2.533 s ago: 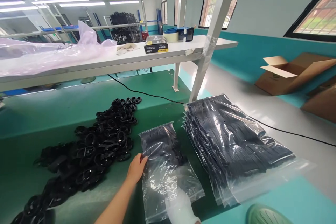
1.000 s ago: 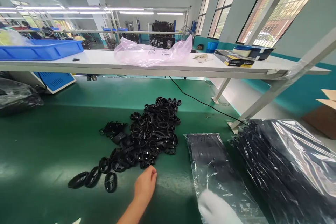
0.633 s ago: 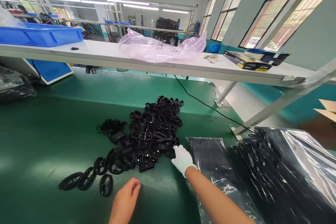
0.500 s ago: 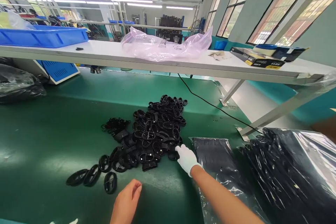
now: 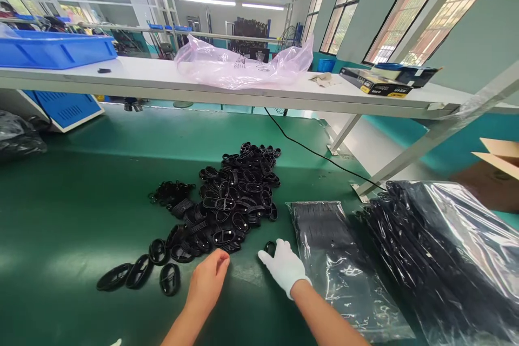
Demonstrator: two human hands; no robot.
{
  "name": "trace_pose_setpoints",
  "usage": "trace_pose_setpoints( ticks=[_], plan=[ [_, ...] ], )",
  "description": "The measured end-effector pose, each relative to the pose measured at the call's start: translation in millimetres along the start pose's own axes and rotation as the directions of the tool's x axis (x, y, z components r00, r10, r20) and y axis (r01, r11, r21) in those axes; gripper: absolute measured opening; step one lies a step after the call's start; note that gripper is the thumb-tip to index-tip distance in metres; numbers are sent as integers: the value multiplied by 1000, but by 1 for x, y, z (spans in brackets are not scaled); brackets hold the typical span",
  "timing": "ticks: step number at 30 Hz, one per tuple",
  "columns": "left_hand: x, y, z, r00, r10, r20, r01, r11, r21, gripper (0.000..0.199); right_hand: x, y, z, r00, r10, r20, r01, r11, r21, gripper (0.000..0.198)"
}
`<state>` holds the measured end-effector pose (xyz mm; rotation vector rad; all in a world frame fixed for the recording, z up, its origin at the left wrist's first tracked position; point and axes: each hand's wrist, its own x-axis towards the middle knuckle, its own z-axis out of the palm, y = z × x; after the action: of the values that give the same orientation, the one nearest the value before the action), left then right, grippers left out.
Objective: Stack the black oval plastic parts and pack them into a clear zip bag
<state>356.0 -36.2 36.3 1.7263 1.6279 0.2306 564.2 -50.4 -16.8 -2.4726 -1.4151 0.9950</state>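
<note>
My bare left hand (image 5: 207, 278) is closed, thumb near the bent fingers, above the green tabletop in front of the pile. Nothing shows in it. My right hand (image 5: 285, 266) wears a white glove. Between its thumb and fingers sits a glossy black oval loop (image 5: 270, 248), partly covered by the glove, just off the pile's lower right. The pile of black oval loops (image 5: 239, 189) spreads across the middle of the table. Several single loops (image 5: 169, 279) lie apart at the lower left. A small tangle of thin black pieces (image 5: 170, 193) touches the pile's left side.
Right of my gloved hand lies a clear plastic bag with black contents (image 5: 320, 221), beside a larger heap of bagged black items (image 5: 430, 248). A white shelf (image 5: 146, 73) crosses above, carrying a blue tray (image 5: 57, 51) and pink plastic bag (image 5: 243, 67). A black cable (image 5: 316, 154) runs rightward.
My right hand has drawn a black oval loop away from the pile, toward me. My left hand has moved up and right, closer to the pile. The view has shifted to the right.
</note>
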Motion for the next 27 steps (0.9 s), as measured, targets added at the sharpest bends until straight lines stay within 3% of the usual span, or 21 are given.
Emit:
trace_pose_setpoints(
  ticks=[4, 8, 10, 14, 16, 23, 27],
  plan=[
    [-3, -11, -5, 999, 38, -11, -38, 999, 10, 20, -10, -15, 14, 999, 37, 6, -37, 983, 179, 61],
    [-7, -19, -7, 999, 14, -46, -16, 999, -43, 20, -20, -10, 14, 982, -93, 167, 26, 930, 368, 61],
    [-7, -14, -1, 998, 39, -41, -43, 993, -114, 20, -28, -4, 14, 948, -232, 219, 73, 824, 561, 62],
    [-4, 7, 21, 975, 221, 10, -212, 945, -249, 32, -47, 0, 9, 844, -484, 231, 26, 466, 884, 59],
    [-3, 16, 31, 950, 310, 29, -290, 914, -284, 42, -56, -4, 5, 818, -521, 246, -6, 419, 908, 56],
    [-5, 23, 40, 903, 425, -58, -423, 858, -292, 45, -69, -11, 5, 854, -394, 340, -146, 446, 883, 41],
    [-8, 28, 36, 900, 433, -59, -432, 861, -267, 44, -66, -10, 12, 898, -327, 294, -191, 313, 930, 45]
  ],
)
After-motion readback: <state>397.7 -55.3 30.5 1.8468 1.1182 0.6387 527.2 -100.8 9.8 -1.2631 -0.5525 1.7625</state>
